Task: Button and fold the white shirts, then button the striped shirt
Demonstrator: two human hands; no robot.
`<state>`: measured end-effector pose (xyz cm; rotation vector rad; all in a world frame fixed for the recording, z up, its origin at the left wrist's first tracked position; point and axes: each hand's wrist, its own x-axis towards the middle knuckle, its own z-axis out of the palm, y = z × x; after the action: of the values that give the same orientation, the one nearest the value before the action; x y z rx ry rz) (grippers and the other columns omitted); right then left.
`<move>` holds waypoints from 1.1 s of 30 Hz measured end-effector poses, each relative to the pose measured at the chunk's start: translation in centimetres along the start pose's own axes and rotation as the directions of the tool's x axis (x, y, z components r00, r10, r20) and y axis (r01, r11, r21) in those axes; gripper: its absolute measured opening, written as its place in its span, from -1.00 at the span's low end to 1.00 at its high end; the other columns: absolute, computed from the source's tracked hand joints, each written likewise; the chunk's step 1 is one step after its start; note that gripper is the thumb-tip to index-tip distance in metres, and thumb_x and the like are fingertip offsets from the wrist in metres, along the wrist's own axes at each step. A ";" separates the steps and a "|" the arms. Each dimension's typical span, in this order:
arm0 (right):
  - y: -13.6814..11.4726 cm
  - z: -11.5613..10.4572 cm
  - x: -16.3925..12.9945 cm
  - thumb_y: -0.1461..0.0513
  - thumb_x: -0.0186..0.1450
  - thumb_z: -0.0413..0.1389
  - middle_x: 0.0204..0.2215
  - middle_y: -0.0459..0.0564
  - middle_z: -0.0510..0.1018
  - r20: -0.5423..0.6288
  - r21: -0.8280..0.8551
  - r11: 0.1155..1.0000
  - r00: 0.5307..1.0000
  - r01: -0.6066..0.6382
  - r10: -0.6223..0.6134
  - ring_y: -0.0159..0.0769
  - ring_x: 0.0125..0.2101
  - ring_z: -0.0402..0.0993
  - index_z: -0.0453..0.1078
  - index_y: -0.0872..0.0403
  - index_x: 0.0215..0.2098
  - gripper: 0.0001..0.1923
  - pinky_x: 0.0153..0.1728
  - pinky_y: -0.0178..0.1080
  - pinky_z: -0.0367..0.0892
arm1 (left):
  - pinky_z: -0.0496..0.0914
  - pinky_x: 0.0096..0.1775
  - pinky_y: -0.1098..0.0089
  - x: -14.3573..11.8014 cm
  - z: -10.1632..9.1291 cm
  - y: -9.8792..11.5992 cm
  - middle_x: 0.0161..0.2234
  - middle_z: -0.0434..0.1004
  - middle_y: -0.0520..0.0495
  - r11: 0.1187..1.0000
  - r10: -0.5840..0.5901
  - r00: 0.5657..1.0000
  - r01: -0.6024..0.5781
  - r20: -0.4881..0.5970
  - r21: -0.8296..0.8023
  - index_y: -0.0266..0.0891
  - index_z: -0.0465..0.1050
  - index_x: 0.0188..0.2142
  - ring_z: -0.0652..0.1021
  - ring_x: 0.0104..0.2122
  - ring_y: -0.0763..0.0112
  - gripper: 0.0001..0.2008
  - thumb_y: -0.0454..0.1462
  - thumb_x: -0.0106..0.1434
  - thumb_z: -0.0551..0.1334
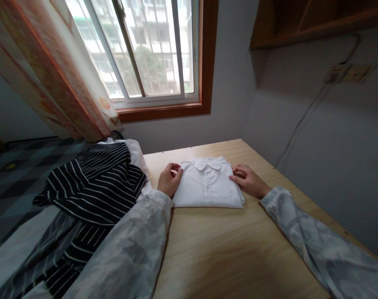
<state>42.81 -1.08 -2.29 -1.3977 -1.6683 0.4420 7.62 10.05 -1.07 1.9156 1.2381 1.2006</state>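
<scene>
A white collared shirt, folded into a neat rectangle, lies flat with its collar at the far side and its button placket in the middle. At its left edge is my left hand, fingers curled and thumb against the cloth, pinching the side near the shoulder. On the opposite edge, my right hand has its thumb and fingertips closed on the fabric. The layers at the lower right corner fan slightly apart. Both fingertips are partly hidden by the hands.
The shirt rests on a light wooden table. To the left, black-and-white striped clothing is heaped over white cloth, beside a dark checked bed cover. Behind are a curtain and window. A cable hangs along the right wall.
</scene>
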 end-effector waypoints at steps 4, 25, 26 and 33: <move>-0.5 -0.2 -0.3 -0.05 0.45 0.20 -0.10 0.07 0.64 -0.019 -0.017 0.997 0.997 0.077 -0.077 -0.04 0.01 0.53 0.52 -0.02 -0.30 -0.68 0.14 -0.05 0.39 | 0.51 -0.14 0.28 0.1 0.1 -0.1 -0.26 0.62 -0.04 0.997 0.075 0.996 -0.077 -0.039 -0.032 -0.17 0.53 -0.13 0.60 -0.26 0.29 -0.75 -0.07 0.33 0.34; -0.8 1.5 0.2 -0.01 0.41 0.17 -0.46 -0.08 0.52 -0.062 -0.094 0.991 0.994 -0.092 0.087 -0.20 -0.42 0.43 0.42 -0.01 -0.37 -0.70 -0.33 -0.18 0.29 | 0.47 -0.30 0.36 -0.5 -0.1 -0.2 -0.30 0.56 0.00 1.000 0.021 0.999 -0.020 0.037 -0.010 -0.13 0.43 -0.14 0.56 -0.36 0.36 -0.82 -0.14 0.34 0.30; -0.7 1.6 0.4 0.00 0.39 0.18 -0.47 -0.08 0.53 -0.074 -0.093 0.990 0.993 -0.103 0.097 -0.21 -0.43 0.43 0.41 -0.02 -0.38 -0.72 -0.34 -0.18 0.29 | 0.47 -0.30 0.36 -0.6 -0.1 -0.2 -0.29 0.57 0.00 1.000 0.018 1.000 -0.018 0.026 0.003 -0.13 0.42 -0.15 0.57 -0.36 0.35 -0.85 -0.15 0.34 0.29; -0.1 1.9 0.5 0.09 0.33 0.14 -0.38 -0.02 0.63 -0.194 -0.069 0.985 0.971 -0.158 0.142 -0.18 -0.39 0.51 0.42 -0.02 -0.22 -0.85 -0.32 -0.18 0.39 | 0.51 -0.24 0.30 -1.7 0.3 0.2 -0.19 0.60 -0.06 0.992 -0.003 1.000 0.005 -0.017 0.124 -0.13 0.39 -0.10 0.60 -0.34 0.32 -0.83 -0.21 0.34 0.27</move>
<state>41.21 -0.14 -3.07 -1.5840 -1.4485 0.3165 7.69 8.39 -1.67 1.9942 1.3534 1.1646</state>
